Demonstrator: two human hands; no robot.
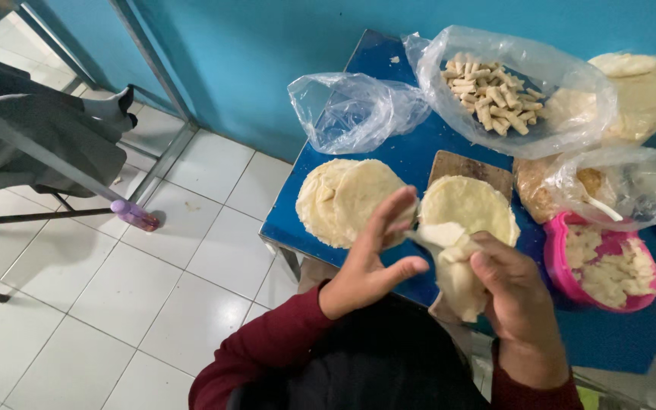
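Lower center: right hand [521,300] grips 1 part-folded wrapper [455,262]; left hand [370,254] released, fingers spread. Flat wrappers [343,199] upper left remain unfilled.

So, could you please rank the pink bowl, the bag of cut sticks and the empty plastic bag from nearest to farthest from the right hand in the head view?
1. Pink bowl, just right of the right hand.
2. Bag of cut sticks, at the table's back.
3. Empty plastic bag, back left.
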